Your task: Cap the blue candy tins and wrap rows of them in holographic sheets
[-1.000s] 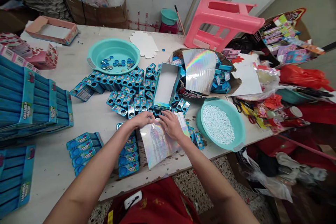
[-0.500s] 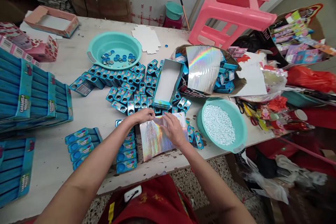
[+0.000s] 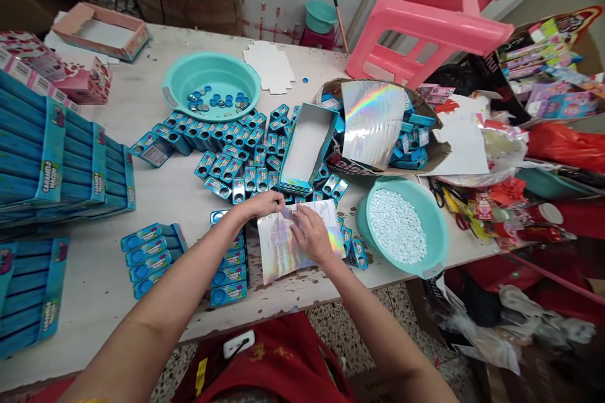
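A shiny holographic sheet (image 3: pixel 278 258) slants over the table's front part, below my two hands. My left hand (image 3: pixel 265 204) is closed in a pinch at its upper edge. My right hand (image 3: pixel 312 233) has its fingers bent over the upper part of the sheet, close to the left fingertips; what lies right under these fingertips is too small to make out. Just beyond, an open blue box tray (image 3: pixel 305 148) lies among many small blue tins (image 3: pixel 227 167). More tins (image 3: pixel 229 277) stand in a row left of the sheet.
A teal basin (image 3: pixel 208 85) holds small round discs. Another teal basin (image 3: pixel 437 239) contains white pellets. A carton (image 3: pixel 352 167) has tins and a second holographic sheet (image 3: pixel 373 119) on top. Filled blue boxes (image 3: pixel 57 157) are stacked at left; a pink stool (image 3: pixel 444 12) lies behind.
The view has shifted slightly, so the scene sits a little further right. Both hands stay at the sheet's upper edge, with only small finger movement.
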A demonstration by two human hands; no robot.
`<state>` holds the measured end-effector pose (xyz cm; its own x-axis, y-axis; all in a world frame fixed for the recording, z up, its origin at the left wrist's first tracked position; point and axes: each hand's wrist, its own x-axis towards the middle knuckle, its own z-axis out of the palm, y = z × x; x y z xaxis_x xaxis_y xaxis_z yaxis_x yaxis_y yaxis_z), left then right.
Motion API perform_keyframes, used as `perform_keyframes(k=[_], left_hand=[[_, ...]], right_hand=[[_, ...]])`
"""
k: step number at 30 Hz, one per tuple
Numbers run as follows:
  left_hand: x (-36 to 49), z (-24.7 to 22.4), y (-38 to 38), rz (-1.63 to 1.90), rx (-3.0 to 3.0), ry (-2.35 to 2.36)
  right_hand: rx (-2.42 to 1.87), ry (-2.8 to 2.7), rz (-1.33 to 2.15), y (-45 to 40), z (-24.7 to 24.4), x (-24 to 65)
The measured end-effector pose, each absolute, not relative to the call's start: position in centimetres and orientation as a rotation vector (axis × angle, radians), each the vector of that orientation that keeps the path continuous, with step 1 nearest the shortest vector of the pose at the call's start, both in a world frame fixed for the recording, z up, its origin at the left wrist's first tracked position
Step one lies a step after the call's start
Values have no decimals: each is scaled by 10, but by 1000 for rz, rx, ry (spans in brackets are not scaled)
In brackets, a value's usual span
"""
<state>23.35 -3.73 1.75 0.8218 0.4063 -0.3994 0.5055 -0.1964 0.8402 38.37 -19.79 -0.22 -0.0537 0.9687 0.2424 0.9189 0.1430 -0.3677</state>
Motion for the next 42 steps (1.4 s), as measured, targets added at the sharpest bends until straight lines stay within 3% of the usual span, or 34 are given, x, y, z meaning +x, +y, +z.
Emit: perform_keyframes(k=[9, 13, 16, 19, 24, 31, 36, 42], left_hand=[[244, 19, -43, -34, 2080, 983], [237, 32, -61, 270, 2120, 1125], [218, 50, -88, 599, 1859, 987], [195, 60, -121, 633, 1454, 782], [136, 51, -153, 539, 1067, 906], [-16, 48, -157, 660, 1160, 1315], [-93, 35, -134, 692, 1229, 1413], [-115, 0, -111, 708, 1314, 1491]], right_hand=[[-1902, -1998, 122, -195, 45, 390], [-1875, -1814, 246, -201, 83, 385], [-1823, -1660, 370, -202, 104, 371], [-1748, -1572, 490, -201, 111, 349], [-1713, -1367, 771, -197, 86, 292], [-1562, -1233, 1052, -167, 29, 150], [-1529, -1317, 938, -129, 1, 68], [-1678, -1393, 793, -109, -25, 38]])
